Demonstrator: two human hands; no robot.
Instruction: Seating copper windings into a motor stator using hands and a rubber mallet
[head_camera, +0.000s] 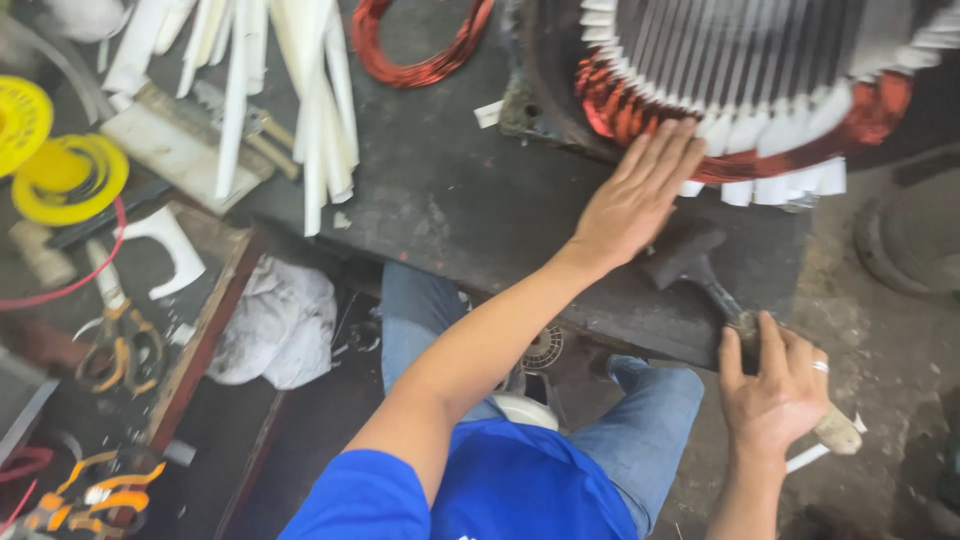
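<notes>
A large motor stator (740, 60) lies on a dark metal bench (450, 200), with red copper windings (620, 105) and white insulating paper strips (790, 180) along its near edge. My left hand (640, 195) lies flat, fingers spread, on the windings and paper at the stator's rim. My right hand (775, 395) grips the wooden handle of a hammer (690, 255), whose dark head rests on the bench just below my left hand. There is a ring on one finger of my right hand.
Long white paper strips (300, 90) and a loose coil of copper wire (420, 50) lie at the bench's far left. To the left are yellow spools (70, 175), scissors (120, 350), a white rag (280, 320) and orange-handled pliers (90, 495).
</notes>
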